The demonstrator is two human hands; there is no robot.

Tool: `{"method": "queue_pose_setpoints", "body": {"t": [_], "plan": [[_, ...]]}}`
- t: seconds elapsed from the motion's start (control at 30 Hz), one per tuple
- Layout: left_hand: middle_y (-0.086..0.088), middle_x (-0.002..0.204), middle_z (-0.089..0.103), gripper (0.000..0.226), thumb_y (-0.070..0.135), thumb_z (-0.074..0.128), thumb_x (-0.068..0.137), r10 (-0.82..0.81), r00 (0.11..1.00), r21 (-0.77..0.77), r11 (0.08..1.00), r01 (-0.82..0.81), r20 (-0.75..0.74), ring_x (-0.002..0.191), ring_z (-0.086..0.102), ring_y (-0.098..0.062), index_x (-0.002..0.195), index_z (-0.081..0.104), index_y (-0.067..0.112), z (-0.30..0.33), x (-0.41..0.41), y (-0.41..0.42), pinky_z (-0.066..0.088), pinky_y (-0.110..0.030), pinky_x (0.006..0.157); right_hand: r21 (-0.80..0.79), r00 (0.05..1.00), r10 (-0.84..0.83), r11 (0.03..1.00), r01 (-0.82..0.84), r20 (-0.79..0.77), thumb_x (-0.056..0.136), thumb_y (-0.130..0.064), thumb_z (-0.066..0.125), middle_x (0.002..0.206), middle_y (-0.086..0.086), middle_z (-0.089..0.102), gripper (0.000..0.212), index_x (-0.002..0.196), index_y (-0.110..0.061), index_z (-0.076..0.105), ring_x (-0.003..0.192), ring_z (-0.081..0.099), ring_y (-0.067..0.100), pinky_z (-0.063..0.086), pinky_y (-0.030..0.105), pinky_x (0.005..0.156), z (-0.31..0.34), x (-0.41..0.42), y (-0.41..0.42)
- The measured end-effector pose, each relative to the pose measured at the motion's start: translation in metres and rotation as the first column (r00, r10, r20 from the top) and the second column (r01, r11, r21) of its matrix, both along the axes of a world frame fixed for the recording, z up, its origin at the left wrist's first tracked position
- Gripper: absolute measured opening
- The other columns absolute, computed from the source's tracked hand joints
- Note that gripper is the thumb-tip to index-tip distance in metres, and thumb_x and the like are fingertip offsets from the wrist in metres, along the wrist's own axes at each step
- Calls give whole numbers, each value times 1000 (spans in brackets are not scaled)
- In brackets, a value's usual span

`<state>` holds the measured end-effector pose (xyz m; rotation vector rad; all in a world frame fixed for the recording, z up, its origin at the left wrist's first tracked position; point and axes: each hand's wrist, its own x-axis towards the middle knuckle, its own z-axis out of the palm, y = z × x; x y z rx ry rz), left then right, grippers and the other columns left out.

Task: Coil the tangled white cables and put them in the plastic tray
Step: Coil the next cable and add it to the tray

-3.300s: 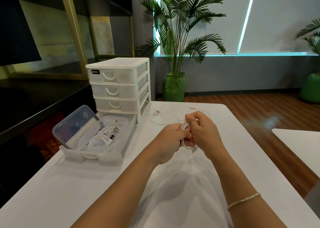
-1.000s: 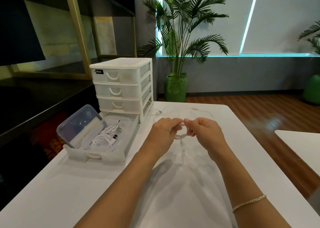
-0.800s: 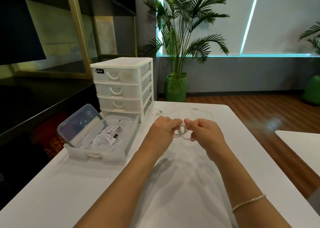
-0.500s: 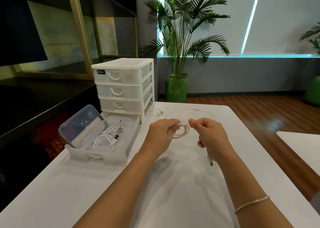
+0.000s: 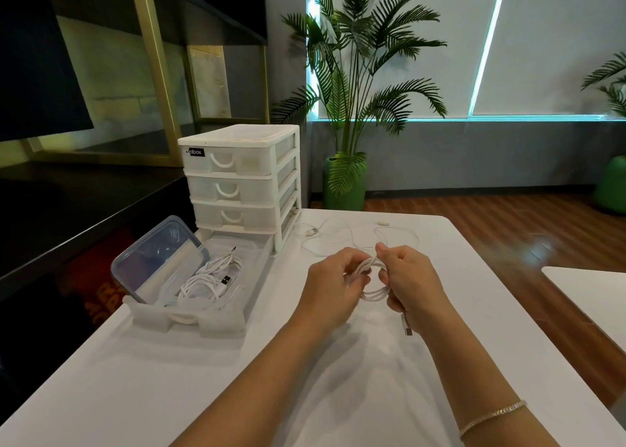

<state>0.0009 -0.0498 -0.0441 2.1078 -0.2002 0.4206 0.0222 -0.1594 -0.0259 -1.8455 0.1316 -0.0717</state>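
A white cable coil is held above the white table between my two hands. My left hand grips its left side and my right hand pinches the top and right side. The cable's plug end hangs below my right hand. To the left lies the translucent plastic tray, pulled out in front of the drawer unit, with coiled white cables in it. Another loose white cable lies spread on the table beyond my hands.
A white three-drawer unit stands at the table's far left. A clear lidded container leans in the tray's left side. The table's left edge drops to a dark bench. A second white table is at the right.
Over the last second my hands have come closer together around the coil and dropped slightly. The plug end slipped out and now hangs below my right hand.
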Motion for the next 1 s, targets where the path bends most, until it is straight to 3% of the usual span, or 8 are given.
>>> {"method": "queue_pose_setpoints", "body": {"t": [0.07,0.2,0.37,0.57,0.73,0.87,0.93,1.0], "plan": [[2,105,66,37,15,62,89,-13,999,56,998,10,46,83,57,-7,123,53,26,0,-1,-2,48,-16,85,24,1000,5,1000,-5,-20,96,-33,45,66,5,50,30,105,-8,59,48,37,12,31,23,42,1,-1,0],[1,106,68,38,17,68,84,-17,984,112,994,-3,179,80,56,-6,120,59,25,-2,0,1,42,-4,75,66,999,27,998,-25,-25,97,-25,44,63,7,47,23,87,-13,61,46,33,13,28,22,41,3,-3,-1],[-9,99,67,32,16,67,85,-71,951,192,981,13,301,80,52,-10,117,65,17,-4,2,5,37,-2,71,77,999,29,997,-27,-36,95,-16,42,70,9,54,25,117,-15,54,47,36,12,28,19,37,0,1,-2],[-10,94,64,29,23,61,89,-66,948,243,970,-13,312,76,47,-10,116,65,15,-3,3,4,31,0,62,63,998,34,998,-30,-59,95,-17,42,84,11,57,31,126,-19,46,52,41,11,31,18,37,1,1,-1],[-6,106,66,29,27,56,92,23,977,185,981,-63,211,82,48,-7,114,65,12,1,5,4,35,-2,67,63,993,115,992,-114,-12,93,-35,50,93,10,60,38,128,-24,42,59,47,10,36,19,44,4,-2,-1],[0,102,66,25,30,53,93,97,995,27,995,-97,-1,85,59,-12,110,65,16,4,3,6,46,-17,73,-41,957,284,959,-282,61,88,-28,59,95,5,56,38,124,-28,45,67,48,9,42,20,57,3,-5,-3],[2,91,67,20,32,56,91,51,986,-130,989,-72,-157,82,62,-13,101,66,18,6,4,8,47,-18,67,-82,945,302,952,-294,122,88,-26,60,85,0,55,34,120,-28,50,66,48,9,41,19,59,0,-5,-5],[0,76,67,13,26,62,88,-60,951,-404,912,-71,-303,71,61,-14,86,68,15,12,5,12,42,-20,55,-69,941,290,957,-283,171,86,-26,62,80,2,57,30,114,-27,51,64,49,8,41,18,58,1,-5,-6]]}}
